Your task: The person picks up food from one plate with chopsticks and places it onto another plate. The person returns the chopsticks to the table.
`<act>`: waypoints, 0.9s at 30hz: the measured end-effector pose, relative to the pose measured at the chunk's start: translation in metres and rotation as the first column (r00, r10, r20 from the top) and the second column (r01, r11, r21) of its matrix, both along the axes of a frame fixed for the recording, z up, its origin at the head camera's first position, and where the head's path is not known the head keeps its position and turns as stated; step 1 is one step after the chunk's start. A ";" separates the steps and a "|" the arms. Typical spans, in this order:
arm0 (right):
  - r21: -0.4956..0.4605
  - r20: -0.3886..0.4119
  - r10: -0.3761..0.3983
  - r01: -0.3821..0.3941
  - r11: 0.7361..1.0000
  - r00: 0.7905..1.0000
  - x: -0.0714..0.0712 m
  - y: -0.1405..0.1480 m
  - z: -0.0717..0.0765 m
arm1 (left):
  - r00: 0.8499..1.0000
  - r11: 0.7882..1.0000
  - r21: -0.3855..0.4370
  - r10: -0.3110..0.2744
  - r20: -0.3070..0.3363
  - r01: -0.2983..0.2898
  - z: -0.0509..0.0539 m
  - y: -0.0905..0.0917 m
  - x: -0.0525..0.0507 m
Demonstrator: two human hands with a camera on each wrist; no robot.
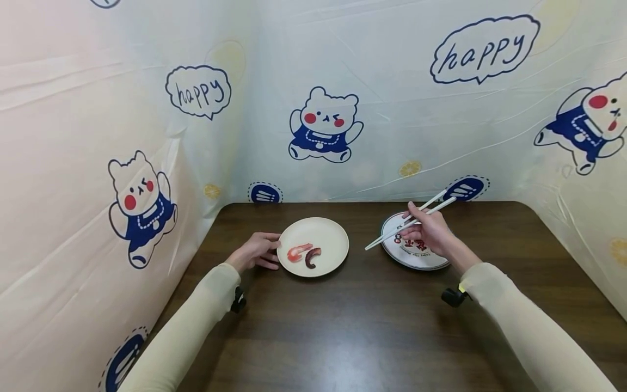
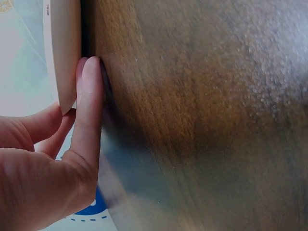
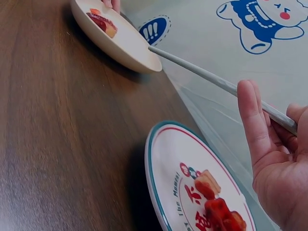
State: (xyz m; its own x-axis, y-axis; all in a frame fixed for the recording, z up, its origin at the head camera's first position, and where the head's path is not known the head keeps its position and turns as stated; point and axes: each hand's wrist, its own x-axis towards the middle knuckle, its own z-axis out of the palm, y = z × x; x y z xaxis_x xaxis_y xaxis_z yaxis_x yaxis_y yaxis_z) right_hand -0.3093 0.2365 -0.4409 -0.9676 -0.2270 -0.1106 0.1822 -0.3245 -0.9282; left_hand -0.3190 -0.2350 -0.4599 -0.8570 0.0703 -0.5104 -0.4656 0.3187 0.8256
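Note:
My left hand [image 1: 256, 250] pinches the left rim of a cream plate [image 1: 333, 234], thumb on top and fingers at the underside, as the left wrist view shows. On this plate lie a pinkish shrimp [image 1: 297, 252] and a dark curled octopus tentacle [image 1: 311, 257]. My right hand [image 1: 431, 231] holds a pair of white chopsticks [image 1: 389, 235] over a second plate. Their tips point left towards the cream plate, with nothing between them. That white plate [image 3: 163, 144] has a green rim and red lettering. Glossy red food pieces [image 3: 219, 214] sit on it, partly cut off by the right wrist view's edge.
Both plates are near the back edge of a dark wooden table [image 1: 343, 326]. A pale printed cloth [image 1: 392, 136] with bears and "happy" bubbles surrounds it at the back and sides. A small black device [image 1: 454, 297] is strapped at the right wrist.

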 end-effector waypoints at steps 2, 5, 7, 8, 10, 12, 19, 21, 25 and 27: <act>-0.011 -0.012 0.003 -0.003 1.000 1.000 0.000 0.004 0.000 | 1.000 1.000 -0.001 -0.001 0.001 0.001 0.001 0.000 0.000; -0.020 -0.018 -0.005 0.005 1.000 1.000 0.000 0.009 -0.001 | 1.000 1.000 -0.006 0.000 0.003 0.000 0.002 0.000 0.000; -0.017 -0.018 -0.010 0.009 1.000 1.000 0.000 0.012 -0.001 | 1.000 1.000 -0.010 0.001 0.005 -0.001 0.002 0.000 0.000; -0.015 -0.017 -0.012 0.011 1.000 1.000 0.000 0.014 -0.002 | 1.000 1.000 -0.010 0.001 0.004 -0.001 0.002 0.000 0.000; -0.012 -0.010 -0.027 0.027 1.000 1.000 0.001 0.017 -0.003 | 1.000 1.000 -0.008 0.003 0.004 -0.003 0.001 0.000 0.000; -0.016 -0.009 -0.031 0.031 0.999 0.999 0.002 0.019 -0.004 | 1.000 1.000 -0.004 0.003 0.002 -0.003 0.000 0.000 0.000; -0.045 -0.034 -0.063 0.061 0.997 0.997 0.005 0.030 -0.007 | 1.000 1.000 -0.008 0.001 -0.002 -0.001 -0.001 -0.001 -0.001; -0.050 -0.043 -0.073 0.071 0.996 0.996 0.005 0.032 -0.007 | 1.000 1.000 -0.008 0.002 -0.003 -0.002 -0.001 -0.001 -0.001; -0.057 -0.047 -0.080 0.077 0.995 0.996 0.006 0.038 -0.005 | 1.000 1.000 -0.006 0.003 -0.004 -0.003 0.000 0.000 -0.001; -0.054 -0.042 -0.082 0.079 0.995 0.996 0.007 0.042 -0.005 | 1.000 1.000 -0.004 0.003 -0.001 -0.003 0.000 0.000 0.000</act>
State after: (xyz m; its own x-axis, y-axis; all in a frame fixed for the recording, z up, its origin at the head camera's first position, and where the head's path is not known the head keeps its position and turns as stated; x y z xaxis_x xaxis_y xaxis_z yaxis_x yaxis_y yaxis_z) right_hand -0.3018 0.2780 -0.4454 -0.9867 -0.1525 -0.0570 0.1124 -0.3845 -0.9162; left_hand -0.3193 -0.2349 -0.4601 -0.8580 0.0654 -0.5095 -0.4654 0.3208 0.8249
